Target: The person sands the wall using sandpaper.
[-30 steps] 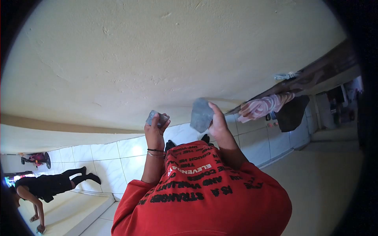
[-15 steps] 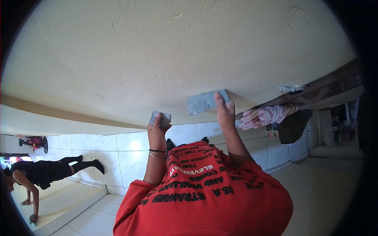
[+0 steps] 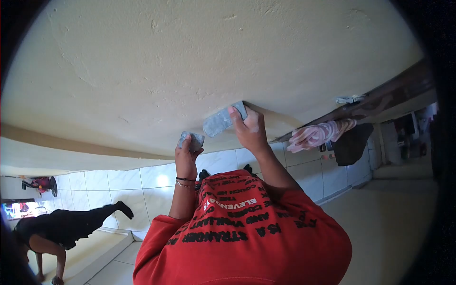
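Observation:
My left hand [image 3: 188, 151], with a dark band and a bracelet at the wrist, is closed around a small grey block [image 3: 192, 140] in front of the cream wall. To its right, my right hand [image 3: 250, 128] grips the end of a longer, dusty grey rectangular block [image 3: 218, 122], thumb on the near face. This longer block is tilted and lies at the wall [image 3: 156, 71], casting a shadow there; whether its whole far face touches is hidden. The two blocks are close together but apart.
A person in dark clothes [image 3: 71, 223] leans with both hands on another pale surface at lower left. A striped pink cloth [image 3: 318, 135] and a dark cloth [image 3: 354, 145] hang at right, near a wooden ledge [image 3: 394, 97] with a white bundle [image 3: 350, 99]. White floor tiles [image 3: 126, 180] lie below.
My right hand has moved left along the wall with the longer block, which is now more steeply tilted and nearer my left hand. The person at lower left has bent lower.

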`<state>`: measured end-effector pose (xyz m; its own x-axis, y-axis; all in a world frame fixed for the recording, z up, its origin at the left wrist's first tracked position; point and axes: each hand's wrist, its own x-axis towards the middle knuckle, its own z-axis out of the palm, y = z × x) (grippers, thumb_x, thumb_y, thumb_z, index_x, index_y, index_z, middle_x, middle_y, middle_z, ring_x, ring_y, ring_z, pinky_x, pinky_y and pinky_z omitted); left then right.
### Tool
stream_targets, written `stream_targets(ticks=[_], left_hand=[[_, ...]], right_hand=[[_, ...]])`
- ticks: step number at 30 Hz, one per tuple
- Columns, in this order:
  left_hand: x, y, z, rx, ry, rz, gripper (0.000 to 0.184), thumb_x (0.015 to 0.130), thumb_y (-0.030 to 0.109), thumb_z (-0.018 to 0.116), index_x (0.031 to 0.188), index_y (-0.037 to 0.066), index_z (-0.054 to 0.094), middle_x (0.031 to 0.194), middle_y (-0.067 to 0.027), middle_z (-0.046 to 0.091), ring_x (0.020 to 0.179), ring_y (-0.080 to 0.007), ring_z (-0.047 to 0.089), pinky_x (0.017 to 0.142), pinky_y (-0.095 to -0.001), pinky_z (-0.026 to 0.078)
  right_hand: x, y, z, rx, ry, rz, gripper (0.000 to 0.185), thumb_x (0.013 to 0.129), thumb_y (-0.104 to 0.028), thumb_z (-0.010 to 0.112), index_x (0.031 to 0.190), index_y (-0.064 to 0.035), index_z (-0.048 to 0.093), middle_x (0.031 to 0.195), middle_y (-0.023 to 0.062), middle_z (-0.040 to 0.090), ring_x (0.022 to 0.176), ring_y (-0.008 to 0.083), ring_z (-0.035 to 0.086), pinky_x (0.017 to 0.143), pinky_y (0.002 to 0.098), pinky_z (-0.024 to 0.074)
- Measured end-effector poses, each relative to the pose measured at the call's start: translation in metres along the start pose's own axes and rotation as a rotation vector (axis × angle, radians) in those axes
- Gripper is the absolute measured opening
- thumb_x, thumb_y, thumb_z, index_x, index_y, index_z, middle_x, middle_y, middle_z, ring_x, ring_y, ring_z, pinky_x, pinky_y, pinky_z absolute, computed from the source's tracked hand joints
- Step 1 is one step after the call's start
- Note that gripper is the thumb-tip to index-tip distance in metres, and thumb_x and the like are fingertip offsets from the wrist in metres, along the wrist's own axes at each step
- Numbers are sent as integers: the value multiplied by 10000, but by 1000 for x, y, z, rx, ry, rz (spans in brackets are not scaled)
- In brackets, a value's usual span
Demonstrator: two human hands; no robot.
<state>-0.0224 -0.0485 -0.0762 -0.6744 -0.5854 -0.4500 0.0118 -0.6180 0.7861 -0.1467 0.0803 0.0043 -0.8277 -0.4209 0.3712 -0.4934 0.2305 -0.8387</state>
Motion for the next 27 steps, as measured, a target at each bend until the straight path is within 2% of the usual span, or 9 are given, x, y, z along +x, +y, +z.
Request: stream_targets(ticks=[5,7,8,11,13,15,18,25,27], left_hand=[[11,3,-1,42,-159,-20,260,826,276,529,973,63,504,880,-42,547,778,-135,538,644,-277,464],[13,6,-2,54,-172,-19,259,829,287,519,954,59,516,874,-43,548,795,-144,538,660,-293,461],[12,7,-5,70,-177,-21,263,833,298,508,934,56,527,869,-45,549,812,-152,537,676,-309,459],[10,11,-9,70,-131,-48,260,832,291,508,935,53,525,858,-37,546,802,-146,535,677,-308,458],[13,10,-18,67,-141,-46,253,830,285,511,938,56,525,861,-36,547,803,-142,536,675,-302,458],[12,8,-21,59,-144,-52,247,828,278,515,941,59,524,864,-36,548,804,-139,538,673,-297,457],[11,14,-21,54,-173,-41,225,826,265,521,945,73,524,869,-32,555,806,-134,544,670,-285,456],[14,9,-29,97,-269,-120,198,835,247,516,946,84,526,869,-27,565,804,-129,552,668,-274,458],[11,9,-31,106,-278,-139,198,835,246,516,946,82,527,869,-28,565,806,-128,551,667,-272,456]], right_hand=[[-4,6,24,-114,42,-45,214,813,-203,519,712,-18,552,615,179,552,580,366,548,512,410,423],[-3,5,28,-153,74,-146,197,808,-196,522,722,-22,556,620,176,557,586,367,549,513,414,425],[-4,3,22,-211,1,-88,189,806,-192,523,734,-20,556,634,173,562,590,370,547,515,416,425],[2,-14,11,-169,-1,3,197,805,-194,525,734,-13,556,647,175,563,609,370,549,523,414,427],[3,-5,15,-170,28,-63,208,807,-198,526,729,-7,553,648,177,563,608,372,549,522,410,427],[4,-6,9,-288,-63,-131,220,807,-208,532,729,-4,555,647,182,561,615,372,550,527,407,426],[7,-25,10,-186,8,20,224,805,-216,537,740,-3,565,653,187,560,623,371,549,537,410,425],[10,-26,1,-280,-8,-60,227,809,-200,535,743,14,564,651,195,553,600,365,546,519,393,418],[18,-53,-11,-78,120,80,233,808,-206,537,742,16,562,638,198,547,587,361,542,509,387,414]])
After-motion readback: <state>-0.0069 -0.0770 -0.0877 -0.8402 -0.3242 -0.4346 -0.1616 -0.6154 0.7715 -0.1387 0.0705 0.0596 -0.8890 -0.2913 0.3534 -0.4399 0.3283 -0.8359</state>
